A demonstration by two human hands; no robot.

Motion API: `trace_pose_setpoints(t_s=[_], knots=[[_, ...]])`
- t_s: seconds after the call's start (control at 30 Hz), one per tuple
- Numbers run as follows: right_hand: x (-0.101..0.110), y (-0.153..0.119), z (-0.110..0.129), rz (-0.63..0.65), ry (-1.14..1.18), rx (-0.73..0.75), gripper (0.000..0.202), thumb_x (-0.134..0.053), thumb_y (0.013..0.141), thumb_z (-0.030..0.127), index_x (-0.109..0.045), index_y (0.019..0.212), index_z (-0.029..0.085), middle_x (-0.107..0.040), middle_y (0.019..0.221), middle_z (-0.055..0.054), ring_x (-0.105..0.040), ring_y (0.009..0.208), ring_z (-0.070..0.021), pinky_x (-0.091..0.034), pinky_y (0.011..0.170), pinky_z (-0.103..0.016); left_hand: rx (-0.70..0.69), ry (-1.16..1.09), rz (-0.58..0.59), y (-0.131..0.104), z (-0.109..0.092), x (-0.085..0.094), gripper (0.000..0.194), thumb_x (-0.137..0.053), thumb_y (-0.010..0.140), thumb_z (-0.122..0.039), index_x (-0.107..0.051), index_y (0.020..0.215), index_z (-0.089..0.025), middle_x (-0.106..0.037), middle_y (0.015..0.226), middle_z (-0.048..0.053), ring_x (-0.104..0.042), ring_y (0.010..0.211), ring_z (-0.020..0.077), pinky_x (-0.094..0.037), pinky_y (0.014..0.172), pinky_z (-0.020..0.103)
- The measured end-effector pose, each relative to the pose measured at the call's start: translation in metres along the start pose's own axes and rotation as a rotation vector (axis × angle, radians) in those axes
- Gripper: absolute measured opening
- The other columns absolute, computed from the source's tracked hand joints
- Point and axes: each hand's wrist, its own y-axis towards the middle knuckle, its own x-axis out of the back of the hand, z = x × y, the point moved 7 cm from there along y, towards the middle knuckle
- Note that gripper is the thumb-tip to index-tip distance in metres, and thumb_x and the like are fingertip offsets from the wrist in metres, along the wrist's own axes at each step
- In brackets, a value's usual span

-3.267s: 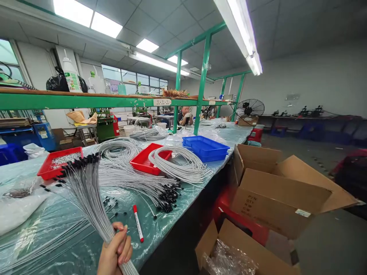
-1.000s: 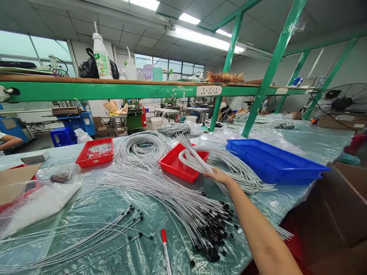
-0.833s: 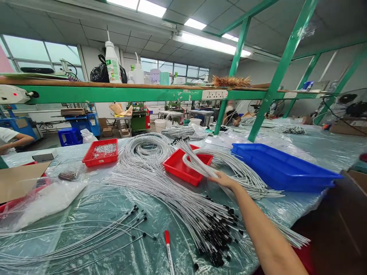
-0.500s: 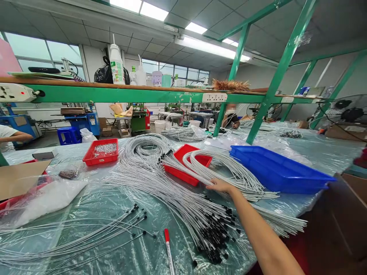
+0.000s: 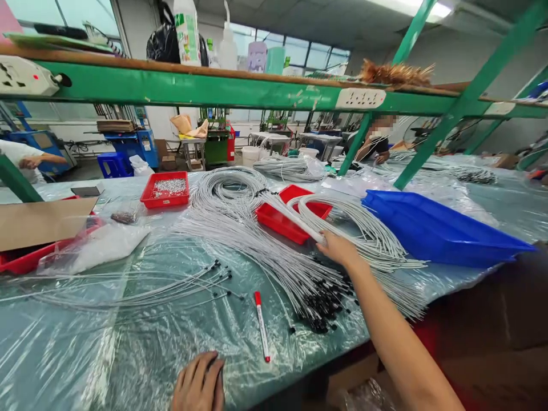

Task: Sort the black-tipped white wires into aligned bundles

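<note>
Grey cables sit clamped in our right hand; our left hand rests unclenched on near plastic sheeting.

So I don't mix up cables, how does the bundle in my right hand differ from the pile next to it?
The bundle is in your right hand; the pile lies on the table. The bundle is narrow while the pile spreads wide. The bundle's black ends lie farther off; the pile's lie nearer you. Both are pale with black ends.

Bare left and right hands, the right forearm slim, smooth and bare too.
</note>
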Motion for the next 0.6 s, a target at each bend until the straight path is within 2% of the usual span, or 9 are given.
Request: trace_pose_setpoints(t_s=[0.07, 0.17, 0.23, 0.33, 0.4, 0.5, 0.6], knots=[[0.001, -0.018, 0.016, -0.004, -0.014, 0.052, 0.053, -0.044, 0.082, 0.038, -0.04, 0.128, 0.011, -0.059, 0.113, -0.021, -0.056, 0.102, -0.0347, -0.041, 0.084, -0.046, 0.071, -0.07, 0.107, 0.001, -0.001, 0.005, 0.03, -0.046, 0.084, -0.024, -0.055, 0.112, -0.026, -0.06, 0.112, 0.005, -0.056, 0.102, 0.022, -0.051, 0.08, 0.035], [0.002, -0.044, 0.037, -0.04, 0.043, 0.188, 0.05, -0.042, 0.084, 0.041, -0.041, 0.128, 0.017, -0.058, 0.119, -0.014, -0.055, 0.107, -0.0302, -0.042, 0.088, -0.042, 0.141, -0.25, 0.274, 0.006, 0.0, 0.016, 0.031, -0.041, 0.088, -0.026, -0.05, 0.118, -0.028, -0.054, 0.121, 0.006, -0.051, 0.11, 0.0208, -0.049, 0.087, 0.036], [-0.001, -0.058, 0.046, -0.027, 0.128, 0.261, 0.05, -0.043, 0.083, 0.043, -0.042, 0.126, 0.019, -0.059, 0.117, -0.011, -0.057, 0.104, -0.0277, -0.044, 0.088, -0.04, 0.155, -0.329, 0.323, 0.01, 0.011, 0.025, 0.034, -0.039, 0.089, -0.029, -0.045, 0.123, -0.028, -0.048, 0.127, 0.007, -0.046, 0.116, 0.0203, -0.045, 0.093, 0.037], [-0.015, -0.071, 0.069, 0.076, 0.192, 0.335, 0.056, -0.045, 0.08, 0.048, -0.041, 0.127, 0.016, -0.055, 0.123, -0.012, -0.053, 0.111, -0.0269, -0.042, 0.094, -0.039, 0.19, -0.268, 0.31, 0.017, 0.049, 0.033, 0.038, -0.037, 0.09, -0.032, -0.04, 0.128, -0.028, -0.042, 0.133, 0.008, -0.039, 0.122, 0.0222, -0.038, 0.1, 0.043], [-0.027, -0.072, 0.094, 0.135, 0.115, 0.354, 0.068, -0.047, 0.078, 0.052, -0.034, 0.133, 0.013, -0.041, 0.136, -0.016, -0.038, 0.126, -0.0286, -0.032, 0.103, -0.04, 0.218, -0.154, 0.311, 0.024, 0.083, 0.028, 0.043, -0.037, 0.089, -0.037, -0.036, 0.131, -0.026, -0.037, 0.136, 0.01, -0.036, 0.125, 0.0258, -0.036, 0.099, 0.047], [-0.052, -0.061, 0.131, 0.251, -0.059, 0.262, 0.089, -0.047, 0.073, 0.063, -0.014, 0.141, 0.017, -0.01, 0.149, -0.015, -0.013, 0.134, -0.0381, -0.02, 0.105, -0.053, 0.191, 0.021, 0.35, 0.042, 0.132, 0.005, 0.067, -0.045, 0.082, -0.052, -0.027, 0.137, -0.018, -0.026, 0.144, 0.016, -0.023, 0.132, 0.0331, -0.028, 0.101, 0.054], [-0.075, -0.04, 0.153, 0.343, -0.111, 0.179, 0.105, -0.063, 0.062, 0.058, -0.006, 0.143, 0.021, 0.0, 0.15, -0.015, -0.002, 0.133, -0.0444, -0.011, 0.102, -0.063, 0.159, 0.099, 0.415, 0.064, 0.171, -0.02, 0.089, -0.046, 0.074, -0.066, -0.02, 0.139, -0.012, -0.019, 0.146, 0.021, -0.012, 0.135, 0.0359, -0.014, 0.104, 0.059]])
